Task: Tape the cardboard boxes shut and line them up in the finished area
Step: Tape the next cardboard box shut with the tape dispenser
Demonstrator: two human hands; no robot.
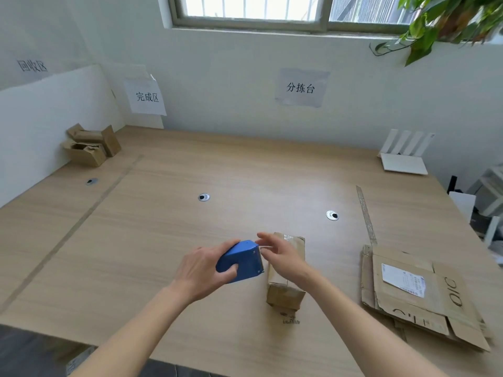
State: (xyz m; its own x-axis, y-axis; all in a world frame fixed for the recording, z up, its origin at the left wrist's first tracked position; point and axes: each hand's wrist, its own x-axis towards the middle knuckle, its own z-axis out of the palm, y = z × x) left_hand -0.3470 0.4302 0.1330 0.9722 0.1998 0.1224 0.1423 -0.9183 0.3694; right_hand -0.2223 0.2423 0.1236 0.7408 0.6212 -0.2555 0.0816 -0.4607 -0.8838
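My left hand (202, 270) grips a blue tape dispenser (241, 261) just above the wooden table (163, 227), its toothed edge facing right. My right hand (280, 258) hovers right beside that edge, thumb and fingers pinching at what looks like the tape end. Under my right hand lies a small brown cardboard box (285, 293), long side pointing away from me, with some tape on its far end. At the far left corner several small cardboard boxes (91, 145) stand stacked below a paper sign (147, 97).
A pile of flattened cardboard (419, 297) with a shipping label lies at the right. A white router (404, 156) stands at the far right. Tape lines (79, 227) mark off the left zone, and cable holes (203, 197) dot the tabletop. A plant (446, 20) hangs top right.
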